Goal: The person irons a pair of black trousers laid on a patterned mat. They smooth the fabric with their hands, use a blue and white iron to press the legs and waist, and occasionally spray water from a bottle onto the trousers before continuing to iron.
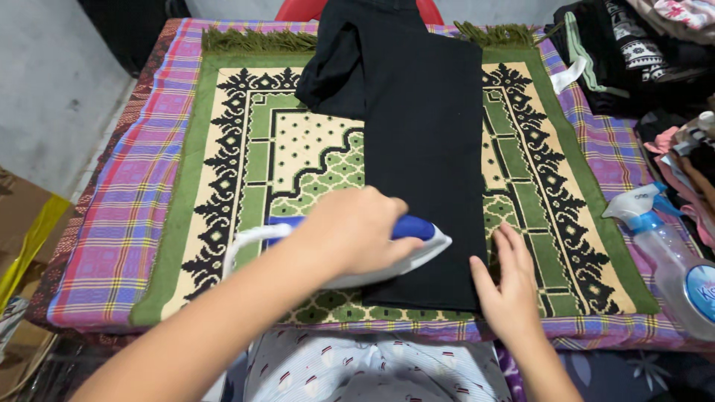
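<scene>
The left hand (357, 231) grips a blue-and-white iron (387, 249) on the near end of a black garment (424, 149). The right hand (510, 286) lies flat and open at its right edge. Both rest on a green patterned mat (246, 149) covering the desk (126, 216). A spray bottle (670, 260) and piled clothes (640, 52) crowd the right side.

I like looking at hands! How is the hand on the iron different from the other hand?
The left hand curls round the iron handle; the right hand lies flat, fingers spread. The left hand sits above the black garment, on the iron; the right hand rests at the garment's edge on the green patterned mat. Both are bare.
</scene>
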